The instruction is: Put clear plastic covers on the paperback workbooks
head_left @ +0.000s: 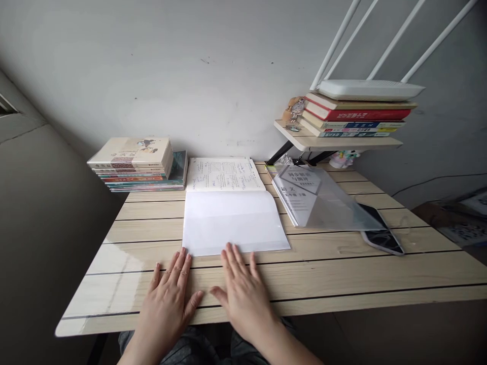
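An open book lies on the table, its far page covered in print and handwritten notes. The near half is a plain white cover, which looks wrapped in a clear plastic sleeve. My left hand rests flat on the wood with fingers stretched, its fingertips by the cover's near left corner. Flat too, with fingers spread, my right hand has its fingertips at the cover's near edge. Neither hand holds anything.
Right of the book, clear plastic covers lie over another book and partly over a phone. A book stack stands back left. At the back right, a raised shelf bears books under a white router.
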